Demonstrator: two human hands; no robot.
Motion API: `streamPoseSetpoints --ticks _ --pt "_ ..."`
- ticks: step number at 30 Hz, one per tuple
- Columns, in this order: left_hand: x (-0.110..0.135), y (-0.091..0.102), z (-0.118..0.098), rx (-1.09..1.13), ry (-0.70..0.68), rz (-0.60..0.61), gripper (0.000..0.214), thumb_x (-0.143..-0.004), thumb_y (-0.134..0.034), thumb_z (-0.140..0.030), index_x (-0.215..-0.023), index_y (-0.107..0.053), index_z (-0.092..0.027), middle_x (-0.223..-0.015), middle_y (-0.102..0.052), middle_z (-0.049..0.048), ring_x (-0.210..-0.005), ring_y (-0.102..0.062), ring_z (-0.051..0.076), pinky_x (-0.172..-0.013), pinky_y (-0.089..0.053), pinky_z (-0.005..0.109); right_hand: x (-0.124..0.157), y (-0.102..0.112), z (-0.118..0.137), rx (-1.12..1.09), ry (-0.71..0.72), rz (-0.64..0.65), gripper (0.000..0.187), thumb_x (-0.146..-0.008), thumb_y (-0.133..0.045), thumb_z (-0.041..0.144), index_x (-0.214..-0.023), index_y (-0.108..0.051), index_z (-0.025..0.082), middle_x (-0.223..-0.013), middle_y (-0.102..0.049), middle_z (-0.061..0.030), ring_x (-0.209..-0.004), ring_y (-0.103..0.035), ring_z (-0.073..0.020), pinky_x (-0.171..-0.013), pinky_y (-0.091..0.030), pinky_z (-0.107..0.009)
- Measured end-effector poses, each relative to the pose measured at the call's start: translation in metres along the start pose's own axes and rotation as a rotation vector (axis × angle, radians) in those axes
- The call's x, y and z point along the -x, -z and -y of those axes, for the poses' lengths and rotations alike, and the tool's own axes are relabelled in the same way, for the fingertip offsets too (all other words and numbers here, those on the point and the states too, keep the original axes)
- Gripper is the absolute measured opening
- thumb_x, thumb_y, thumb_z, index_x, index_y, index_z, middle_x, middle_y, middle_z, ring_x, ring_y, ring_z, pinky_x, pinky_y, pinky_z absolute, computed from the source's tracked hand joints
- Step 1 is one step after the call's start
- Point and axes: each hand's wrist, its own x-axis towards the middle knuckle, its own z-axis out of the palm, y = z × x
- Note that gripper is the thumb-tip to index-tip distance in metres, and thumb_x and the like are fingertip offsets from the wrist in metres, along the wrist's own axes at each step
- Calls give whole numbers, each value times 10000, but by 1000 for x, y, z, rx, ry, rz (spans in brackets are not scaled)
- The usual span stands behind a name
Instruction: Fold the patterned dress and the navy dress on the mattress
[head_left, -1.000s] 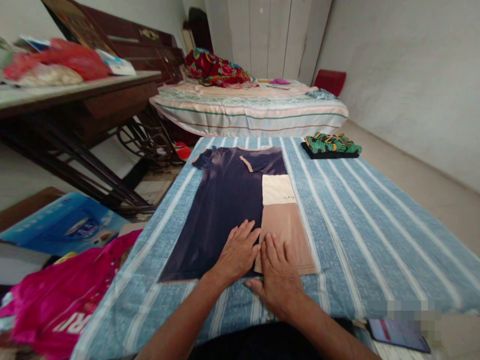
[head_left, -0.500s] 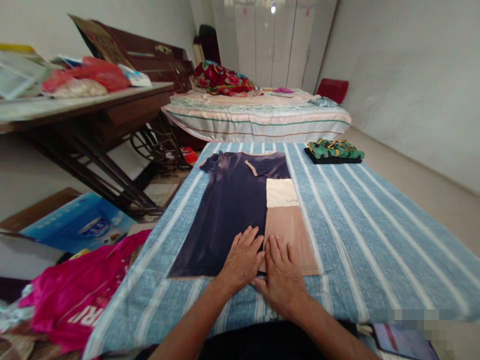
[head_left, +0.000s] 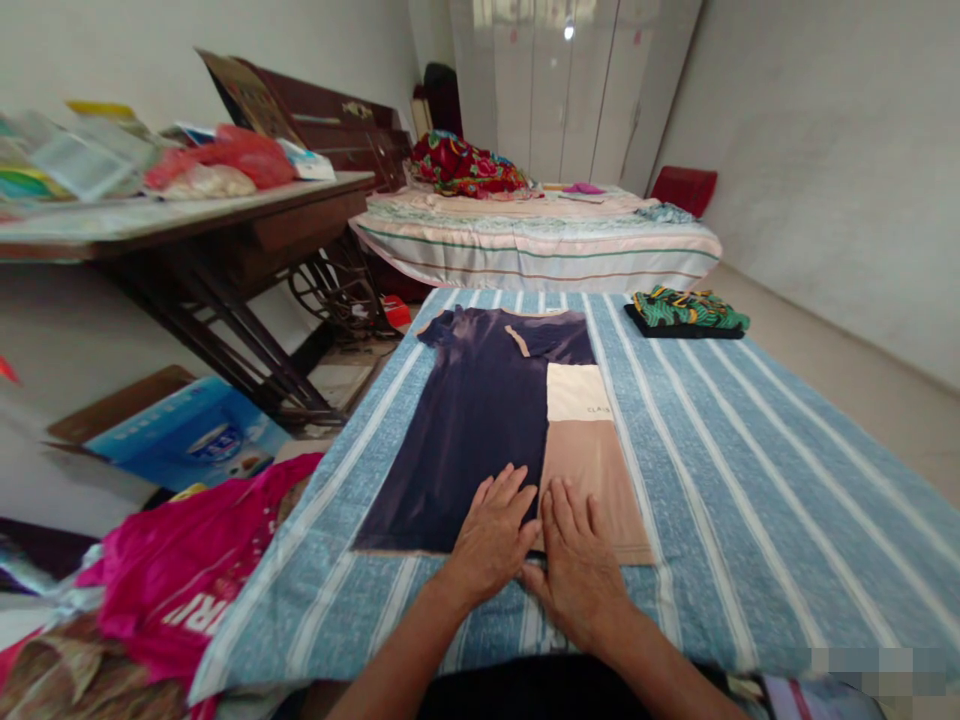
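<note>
A dark navy T-shirt [head_left: 480, 430] lies spread on the blue striped cloth, its right side folded over to show a cream and a tan panel. One sleeve with a tan cuff lies across the upper part. My left hand [head_left: 495, 530] rests flat on the navy part near the hem, fingers spread. Beside it, my right hand [head_left: 581, 555] presses flat on the lower tan panel, fingers stretched out. The two hands nearly meet at the edge between the colours.
Folded green patterned and black clothes [head_left: 686, 312] lie at the far right of the striped cloth [head_left: 720, 450]. A sewing machine table [head_left: 300, 200] stands left, above a blue box [head_left: 187, 435] and pink garment [head_left: 195, 570]. Behind is a bed [head_left: 540, 245].
The whole view has shifted slightly, so things appear farther right. Both hands stay flat at the same places on the shirt, which looks unchanged.
</note>
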Motion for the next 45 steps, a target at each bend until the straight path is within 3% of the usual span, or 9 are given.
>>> streamPoseSetpoints --ticks 14,19,28,35,40,45 --pt "3 -17 21 -65 -99 -169 405 -813 -495 -197 -1215 -541 -200 -1381 -455 101 -1287 -389 253 -1032 -361 484 -1 -28 -5 26 92 -205 824 -808 -440 617 -1399 -311 58 -1461 -217 -201 -1354 -178 -359 -1049 -212 -588" --pt "2 -15 20 -116 -111 -165 401 -788 -525 -194 -1188 -558 -194 -1356 -484 102 -1264 -422 260 -1003 -402 477 -3 -37 -8 34 113 -229 817 -784 -501 577 -1403 -312 78 -1452 -250 -198 -1342 -215 -365 -1038 -230 -596" --pt "0 -18 22 -95 -137 -219 360 -833 -470 -233 -1177 -566 -191 -1350 -491 105 -1262 -424 252 -1013 -386 466 0 -14 -4 3 86 -220 809 -806 -488 565 -1398 -302 46 -1467 -221 -197 -1359 -172 -347 -1051 -236 -579" --pt "-3 -12 18 -79 -145 -189 329 -835 -453 -220 -1134 -581 -175 -1338 -500 114 -1267 -413 263 -997 -393 489 6 -6 -3 -92 78 -331 611 -826 -532 398 -1330 -425 69 -1399 -398 -172 -1332 -274 -309 -1060 -265 -537" --pt "-4 -10 5 -20 -81 -233 231 -817 -463 -204 -990 -612 -163 -1254 -560 123 -1193 -481 273 -960 -429 488 21 -5 -16 -95 46 -444 436 -812 -542 280 -1209 -543 100 -1316 -502 -164 -1277 -374 -302 -1052 -279 -542" --pt "-11 -5 -8 35 -1 -253 234 -772 -523 -187 -993 -597 -190 -1111 -616 79 -1044 -540 249 -907 -466 436 36 2 -39 -36 46 -419 437 -809 -529 231 -1220 -519 82 -1321 -487 -183 -1286 -358 -308 -1023 -323 -554"
